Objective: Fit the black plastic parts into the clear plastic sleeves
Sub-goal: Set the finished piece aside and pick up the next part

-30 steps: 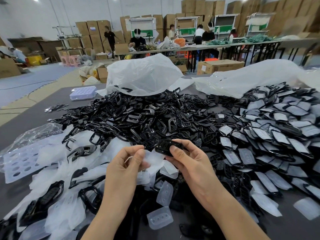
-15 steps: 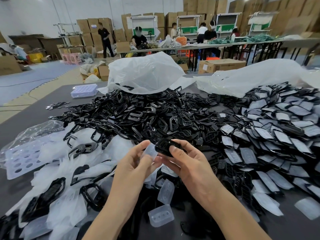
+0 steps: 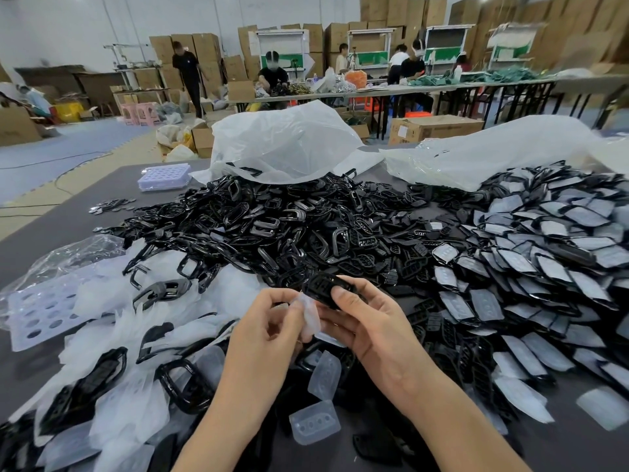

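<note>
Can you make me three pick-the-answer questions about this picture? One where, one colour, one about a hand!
1. Where is the pile of sleeved parts?
A. on the person's right
B. on the person's left
C. on the floor
2. What colour is the part in the right hand?
A. red
B. black
C. green
3. What is the left hand doing?
A. lying flat
B. pointing
C. pinching a sleeve
Answers: A, it lies on the right; B, the part is black; C, it pinches the sleeve.
</note>
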Demonstrator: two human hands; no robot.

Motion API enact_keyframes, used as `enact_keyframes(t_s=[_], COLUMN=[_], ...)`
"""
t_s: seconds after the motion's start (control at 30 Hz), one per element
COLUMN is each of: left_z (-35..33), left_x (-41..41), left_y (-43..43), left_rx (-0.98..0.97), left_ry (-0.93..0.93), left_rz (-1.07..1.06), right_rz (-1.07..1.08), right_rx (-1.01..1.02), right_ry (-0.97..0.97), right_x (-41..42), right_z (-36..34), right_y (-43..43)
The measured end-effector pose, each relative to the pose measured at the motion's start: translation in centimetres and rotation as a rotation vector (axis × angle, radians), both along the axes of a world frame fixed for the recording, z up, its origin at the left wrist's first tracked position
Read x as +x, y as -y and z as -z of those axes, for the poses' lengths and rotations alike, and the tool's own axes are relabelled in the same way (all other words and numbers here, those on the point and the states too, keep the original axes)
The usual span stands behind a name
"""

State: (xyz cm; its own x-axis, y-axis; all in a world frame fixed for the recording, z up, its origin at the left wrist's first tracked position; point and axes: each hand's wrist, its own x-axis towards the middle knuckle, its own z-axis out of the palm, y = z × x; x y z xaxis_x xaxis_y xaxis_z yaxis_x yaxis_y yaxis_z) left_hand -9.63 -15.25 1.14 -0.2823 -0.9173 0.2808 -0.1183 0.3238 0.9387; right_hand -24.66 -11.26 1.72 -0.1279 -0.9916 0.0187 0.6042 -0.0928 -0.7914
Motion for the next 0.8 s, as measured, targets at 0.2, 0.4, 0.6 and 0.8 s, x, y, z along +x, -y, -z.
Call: enact_keyframes(t_s=[0.2, 0.4, 0.6, 0.8], left_z=[0.05, -0.04, -0.29, -0.56], left_x=[0.24, 0.11, -0.08, 0.16], left_y=[0.39, 0.09, -0.19, -0.15], left_rx=[0.011, 0.115, 0.064, 0.057], left_ry=[-0.004, -0.088, -0.124, -0.205], left_rz=[-0.053, 0.041, -0.005, -0.014], right_rz=[0.077, 0.224, 0.111, 0.017], right_rx=[0.025, 0.140, 0.142, 0.139], right_ry=[0.029, -0.007, -0.092, -0.045], right_x=[-0.09, -0.30, 0.10, 0.06], right_z=[0.38, 0.80, 1.02, 0.77], right_y=[0.29, 0.72, 0.56, 0.44])
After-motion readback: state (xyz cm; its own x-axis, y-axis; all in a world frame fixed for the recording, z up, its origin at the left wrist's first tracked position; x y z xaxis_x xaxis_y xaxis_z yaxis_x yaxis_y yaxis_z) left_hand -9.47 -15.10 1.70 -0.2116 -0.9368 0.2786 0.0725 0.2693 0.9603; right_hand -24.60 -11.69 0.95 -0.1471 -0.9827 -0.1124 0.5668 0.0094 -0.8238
